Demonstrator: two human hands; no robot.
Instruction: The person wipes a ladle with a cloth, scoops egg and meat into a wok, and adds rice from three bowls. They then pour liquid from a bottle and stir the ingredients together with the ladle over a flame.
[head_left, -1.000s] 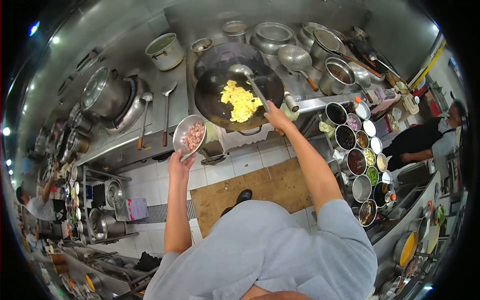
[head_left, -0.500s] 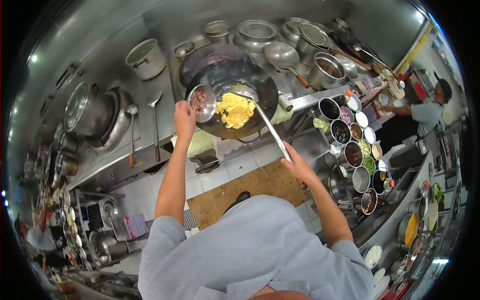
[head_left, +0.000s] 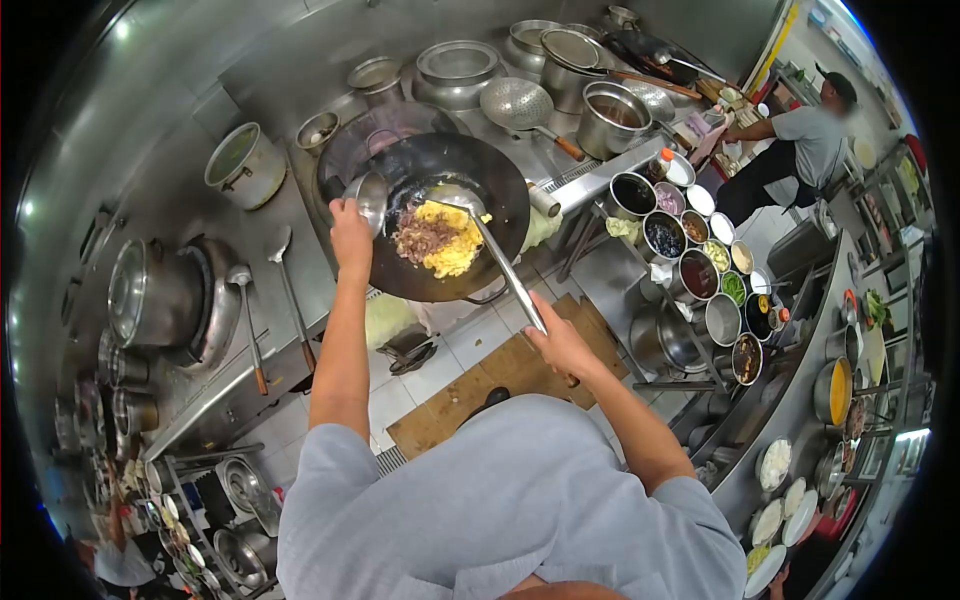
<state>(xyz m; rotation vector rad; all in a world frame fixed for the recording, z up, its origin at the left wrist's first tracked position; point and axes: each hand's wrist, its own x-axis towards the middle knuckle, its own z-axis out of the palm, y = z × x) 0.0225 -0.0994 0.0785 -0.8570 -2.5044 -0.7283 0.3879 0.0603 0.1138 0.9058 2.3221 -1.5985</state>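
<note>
My left hand [head_left: 350, 238] grips a small metal bowl [head_left: 371, 203], tipped on its side over the left part of a dark wok [head_left: 500, 185]. Chopped pinkish-brown meat [head_left: 418, 236] lies in the wok, against and partly over yellow scrambled egg [head_left: 458, 252]. The bowl's inside is mostly turned from view. With my right hand [head_left: 562, 345] I hold the long handle of a ladle [head_left: 508, 268]; its round head rests in the wok at the egg's far edge.
Pots [head_left: 458, 72] and a perforated strainer [head_left: 516, 104] stand behind the wok. On the left are a lidded pot [head_left: 150, 295] and two long-handled utensils [head_left: 290, 285]. Ingredient containers [head_left: 664, 235] line the right side. A co-worker [head_left: 812, 135] stands at the far right.
The meat has gone from the bowl into the wok beside the egg. My left hand has tipped the bowl over. The view has shifted; the ladle stays in the wok.
</note>
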